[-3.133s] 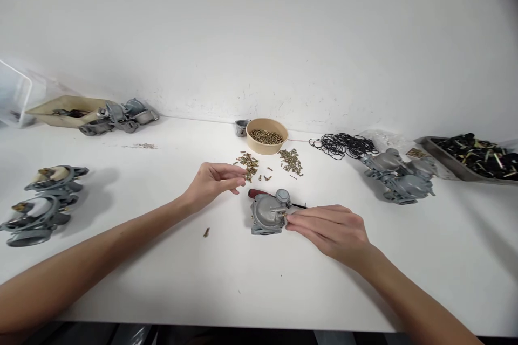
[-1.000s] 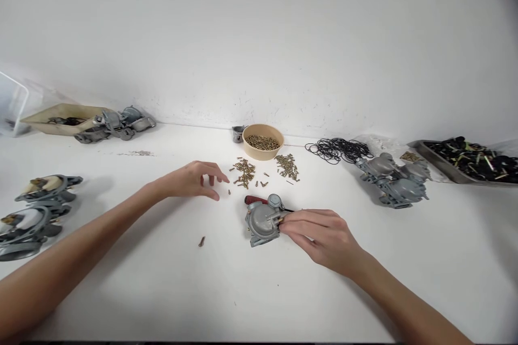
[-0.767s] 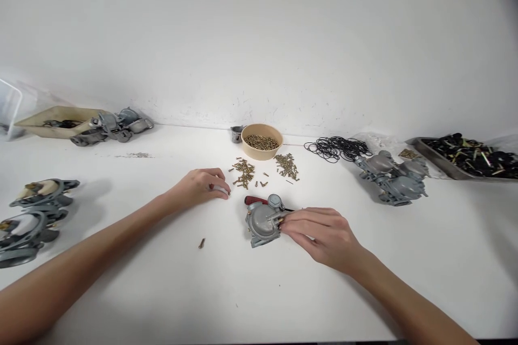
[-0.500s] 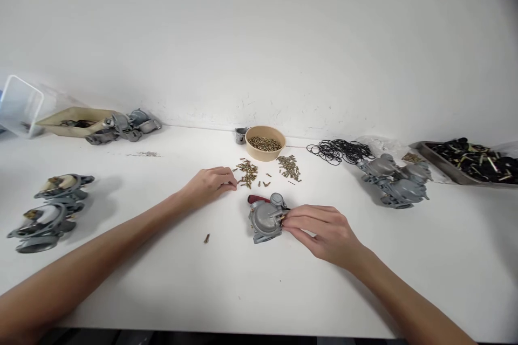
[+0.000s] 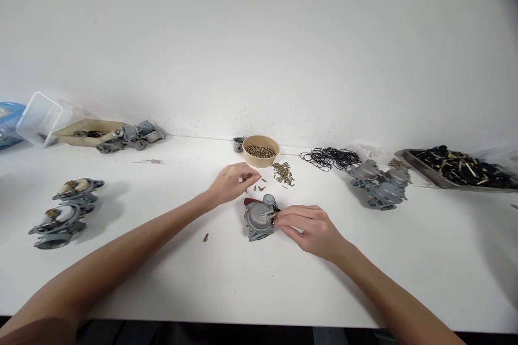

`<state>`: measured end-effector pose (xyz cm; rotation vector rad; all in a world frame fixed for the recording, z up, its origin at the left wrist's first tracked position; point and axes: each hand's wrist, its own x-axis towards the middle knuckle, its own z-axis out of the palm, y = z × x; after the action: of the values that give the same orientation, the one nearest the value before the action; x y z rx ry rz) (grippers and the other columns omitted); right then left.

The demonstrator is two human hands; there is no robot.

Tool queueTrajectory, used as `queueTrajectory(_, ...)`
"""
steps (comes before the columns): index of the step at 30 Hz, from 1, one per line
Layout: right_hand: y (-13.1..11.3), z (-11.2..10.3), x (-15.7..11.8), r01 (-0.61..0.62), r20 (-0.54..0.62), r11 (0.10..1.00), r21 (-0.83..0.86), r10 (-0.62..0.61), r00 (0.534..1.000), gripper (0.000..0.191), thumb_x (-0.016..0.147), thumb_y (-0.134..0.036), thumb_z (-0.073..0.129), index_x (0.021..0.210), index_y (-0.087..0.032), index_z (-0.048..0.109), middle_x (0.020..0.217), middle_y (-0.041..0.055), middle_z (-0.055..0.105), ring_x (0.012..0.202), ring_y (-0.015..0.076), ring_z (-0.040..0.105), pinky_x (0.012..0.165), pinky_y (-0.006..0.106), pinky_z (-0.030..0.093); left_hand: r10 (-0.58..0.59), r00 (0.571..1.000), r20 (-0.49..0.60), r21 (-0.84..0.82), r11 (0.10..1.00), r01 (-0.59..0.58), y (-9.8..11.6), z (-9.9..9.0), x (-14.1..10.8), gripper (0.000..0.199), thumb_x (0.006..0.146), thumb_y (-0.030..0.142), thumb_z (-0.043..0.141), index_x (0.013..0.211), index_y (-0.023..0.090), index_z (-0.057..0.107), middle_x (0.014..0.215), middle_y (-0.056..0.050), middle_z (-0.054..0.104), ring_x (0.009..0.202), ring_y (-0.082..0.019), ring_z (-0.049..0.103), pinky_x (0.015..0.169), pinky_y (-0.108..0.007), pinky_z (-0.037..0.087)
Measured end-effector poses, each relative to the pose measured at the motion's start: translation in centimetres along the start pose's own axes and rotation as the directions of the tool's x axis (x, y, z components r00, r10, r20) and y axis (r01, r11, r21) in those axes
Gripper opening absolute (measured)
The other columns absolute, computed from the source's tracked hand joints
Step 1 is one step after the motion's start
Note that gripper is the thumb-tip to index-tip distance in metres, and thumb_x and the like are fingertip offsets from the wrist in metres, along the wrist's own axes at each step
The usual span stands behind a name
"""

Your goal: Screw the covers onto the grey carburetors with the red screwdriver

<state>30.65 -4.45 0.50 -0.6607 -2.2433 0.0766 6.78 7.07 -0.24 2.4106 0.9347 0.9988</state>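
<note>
A grey metal carburetor (image 5: 259, 216) rests on the white table in front of me, with the red handle of a tool (image 5: 251, 201) partly behind it. My right hand (image 5: 313, 230) is closed at the carburetor's right side. Its fingertips pinch a small brass-coloured piece against the body; its exact kind is hard to see. Over the loose brass screws (image 5: 256, 188), my left hand (image 5: 230, 183) has thumb and fingers drawn together in a pinch. Whatever is between those fingertips is too small to make out. One single screw (image 5: 205, 237) lies nearer me, left of the carburetor.
Behind the hands stands a tan bowl (image 5: 261, 161) of small brass parts, beside a pile of them (image 5: 283, 173). Black rubber rings (image 5: 329, 158), more carburetors (image 5: 380, 186) and a metal tray (image 5: 431, 172) are to the right. Opened carburetors (image 5: 60, 221) and a beige tray (image 5: 87, 140) lie left.
My left hand has moved right, over the screw pile, and now hides much of it. The right hand stays at the carburetor. The camera view has shifted slightly.
</note>
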Motion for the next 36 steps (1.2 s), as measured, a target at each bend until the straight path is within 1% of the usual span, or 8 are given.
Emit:
queueTrajectory(3, -0.2, 0.1, 0.0, -0.031, -0.002, 0.999, 0.023, 0.031, 1.000, 0.014, 0.094, -0.006, 0.066, 0.093, -0.019, 0.072, 0.088, 0.0033, 0.079, 0.075, 0.0136, 0.074, 0.068, 0.023, 0.060, 0.019, 0.999, 0.036, -0.219, 0.976, -0.011, 0.8, -0.6, -3.5, 0.027, 0.104, 0.038, 0.056, 0.116, 0.021, 0.074, 0.116, -0.010, 0.073, 0.102, -0.019, 0.069, 0.071, -0.024, 0.055)
queueTrajectory(8, -0.5, 0.4, 0.1, -0.122, -0.015, 0.990, 0.077, 0.123, 0.992, 0.014, 0.092, -0.006, 0.068, 0.093, -0.019, 0.073, 0.086, 0.0030, 0.079, 0.076, 0.0140, 0.075, 0.071, 0.023, 0.061, 0.130, 0.982, 0.137, -0.351, 0.933, -0.075, 2.8, 0.8, -6.5, 0.066, 0.089, 0.059, 0.073, 0.143, 0.025, 0.058, 0.146, -0.015, 0.055, 0.141, -0.033, 0.050, 0.112, -0.046, 0.050)
queueTrajectory(10, -0.4, 0.4, 0.1, -0.133, -0.019, 0.987, 0.091, 0.135, 0.991, 0.014, 0.091, -0.006, 0.070, 0.093, -0.019, 0.074, 0.086, 0.0037, 0.079, 0.078, 0.0141, 0.076, 0.072, 0.022, 0.062, 0.116, 0.982, 0.149, -0.305, 0.950, -0.066, 3.3, 1.9, -7.0, 0.071, 0.083, 0.058, 0.079, 0.143, 0.027, 0.057, 0.145, -0.015, 0.057, 0.139, -0.033, 0.053, 0.114, -0.047, 0.049)
queueTrajectory(14, -0.3, 0.3, 0.0, -0.127, 0.009, 0.987, 0.100, 0.127, 0.992, 0.015, 0.089, -0.004, 0.072, 0.094, -0.018, 0.076, 0.092, 0.0055, 0.080, 0.080, 0.0137, 0.076, 0.074, 0.020, 0.062, 0.124, 0.990, 0.071, -0.281, 0.955, -0.100, 3.5, 3.3, -7.3, 0.052, 0.090, 0.038, 0.078, 0.137, 0.028, 0.060, 0.132, -0.009, 0.067, 0.123, -0.024, 0.065, 0.105, -0.037, 0.056)
queueTrajectory(24, -0.9, 0.7, 0.5, -0.293, 0.062, 0.902, 0.319, 0.288, 0.956, 0.011, 0.089, -0.007, 0.073, 0.086, -0.018, 0.077, 0.082, 0.0037, 0.078, 0.075, 0.0123, 0.075, 0.071, 0.020, 0.061, 0.107, 0.992, -0.061, -0.229, 0.966, -0.118, 4.6, 3.0, -7.0, 0.032, 0.079, 0.022, 0.078, 0.110, 0.024, 0.070, 0.100, -0.001, 0.078, 0.094, -0.019, 0.073, 0.087, -0.029, 0.060)
queueTrajectory(31, -0.8, 0.5, 0.2, -0.134, 0.035, 0.968, 0.214, 0.129, 0.991, 0.016, 0.089, -0.004, 0.070, 0.092, -0.019, 0.076, 0.090, 0.0056, 0.079, 0.075, 0.0140, 0.074, 0.066, 0.023, 0.060, 0.220, 0.974, -0.056, -0.091, 0.970, -0.225, 3.9, 2.7, -6.7, 0.028, 0.083, 0.033, 0.074, 0.109, 0.023, 0.073, 0.103, -0.003, 0.080, 0.096, -0.020, 0.076, 0.082, -0.027, 0.063)
queueTrajectory(34, 0.1, -0.2, 0.2, -0.212, -0.075, 0.952, 0.222, 0.233, 0.970, 0.015, 0.089, -0.007, 0.070, 0.092, -0.020, 0.075, 0.080, 0.0024, 0.078, 0.068, 0.0145, 0.073, 0.063, 0.025, 0.060, 0.303, 0.953, -0.034, 0.009, 0.953, -0.302, 3.3, 2.5, -6.5, 0.032, 0.087, 0.038, 0.070, 0.116, 0.024, 0.074, 0.110, -0.005, 0.079, 0.093, -0.020, 0.077, 0.078, -0.028, 0.063)
queueTrajectory(36, 1.2, -0.5, 0.1, -0.353, -0.145, 0.923, 0.153, 0.374, 0.916, 0.008, 0.090, -0.014, 0.071, 0.090, -0.021, 0.074, 0.076, 0.0014, 0.076, 0.064, 0.0148, 0.071, 0.060, 0.026, 0.059, 0.346, 0.938, -0.021, 0.084, 0.935, -0.344, 3.1, 2.5, -6.5, 0.037, 0.088, 0.038, 0.066, 0.123, 0.027, 0.073, 0.109, -0.006, 0.079, 0.089, -0.019, 0.076, 0.073, -0.028, 0.062)
